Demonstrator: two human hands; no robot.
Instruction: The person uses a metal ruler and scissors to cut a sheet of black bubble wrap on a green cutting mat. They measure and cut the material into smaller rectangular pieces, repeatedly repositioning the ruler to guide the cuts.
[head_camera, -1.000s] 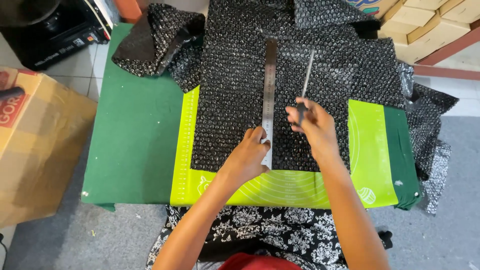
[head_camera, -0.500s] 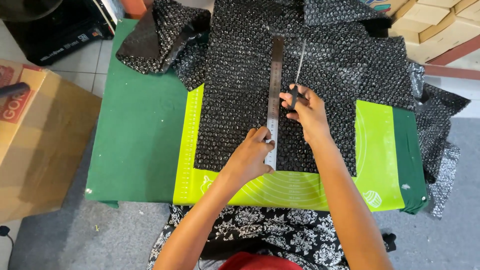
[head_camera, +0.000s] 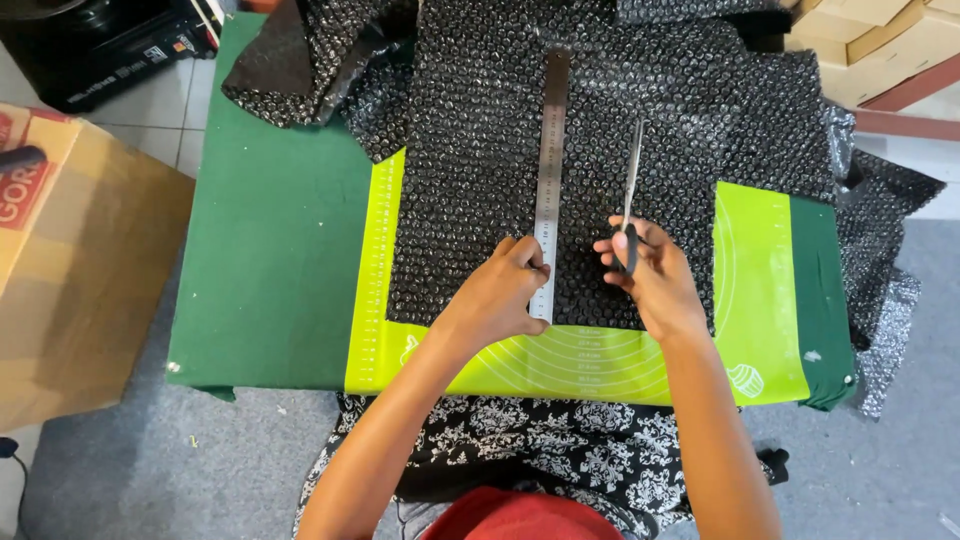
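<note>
A sheet of black bubble wrap (head_camera: 480, 170) lies over a lime-green cutting mat (head_camera: 760, 280) on a green-covered table (head_camera: 280, 260). A long steel ruler (head_camera: 551, 150) lies lengthwise on the wrap. My left hand (head_camera: 505, 290) presses down on the ruler's near end. My right hand (head_camera: 645, 275) grips a pair of scissors (head_camera: 632, 175) by the dark handles. The blades point away from me, lie on the wrap just right of the ruler, and look nearly closed.
A brown cardboard box (head_camera: 70, 270) stands left of the table. Black equipment (head_camera: 100, 40) sits at the far left, more cardboard boxes (head_camera: 880, 40) at the far right. Loose bubble wrap (head_camera: 890, 290) hangs over the table's right edge. Grey floor surrounds the table.
My right hand has drawn the scissors back toward me, along the right side of the ruler. My left hand stays on the ruler's near end.
</note>
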